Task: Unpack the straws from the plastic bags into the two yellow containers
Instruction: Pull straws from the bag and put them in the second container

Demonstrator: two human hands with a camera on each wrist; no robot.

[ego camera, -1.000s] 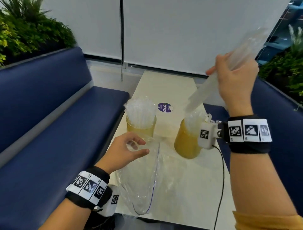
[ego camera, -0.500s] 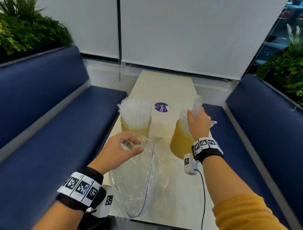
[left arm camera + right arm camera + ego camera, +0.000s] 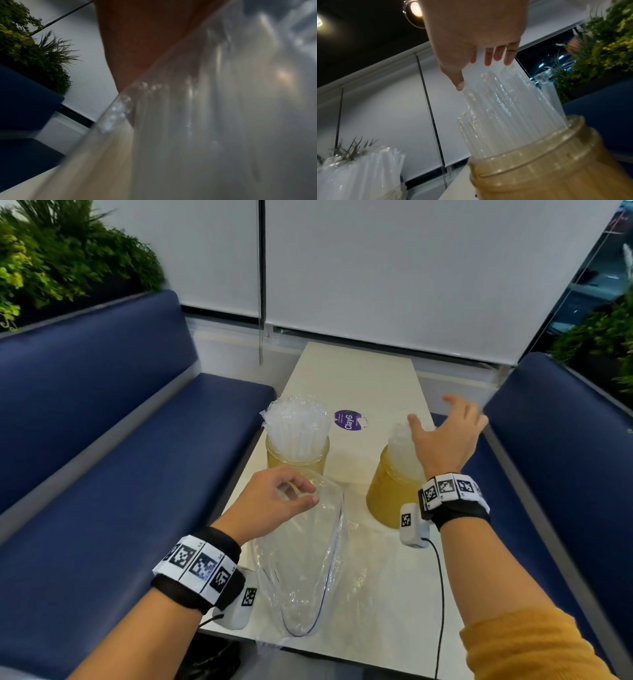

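Hovering just above the right yellow container [image 3: 390,491], with the right hand [image 3: 445,440] spread wide and gripping nothing; fingers [image 3: 488,58] splayed apart over the tops of the straws [image 3: 508,108] standing in that jar, thumb nearly brushing one tip. Reading as the tail of a drop-in step: a bundle lodged in the jar's mouth, leaning toward the jar's far-right side and not yet settled upright.

Pinching the rim of the plastic bag [image 3: 308,559] with the left hand [image 3: 270,501], thumb and fingertips curled together on the film, just in front of the left yellow container [image 3: 296,453], nearer the person. Holding the bag mouth propped open over the table [image 3: 356,378]. Packed tightly with its own straws [image 3: 296,422], that left jar, with a purple sticker [image 3: 348,420] lying just behind it to the right.

Looking empty, the bag, though hard to be sure through clear film, and the left wrist view giving only blurred plastic against the palm [image 3: 145,40].

Calling next, probably, for a light tap or press on the leaning straws to seat them in the right jar without tipping it; then either reaching back into the bag beside the left jar for any remainder, or laying the bag aside. Needing a gentle touch: thin straws splaying and spilling easily past the rim.
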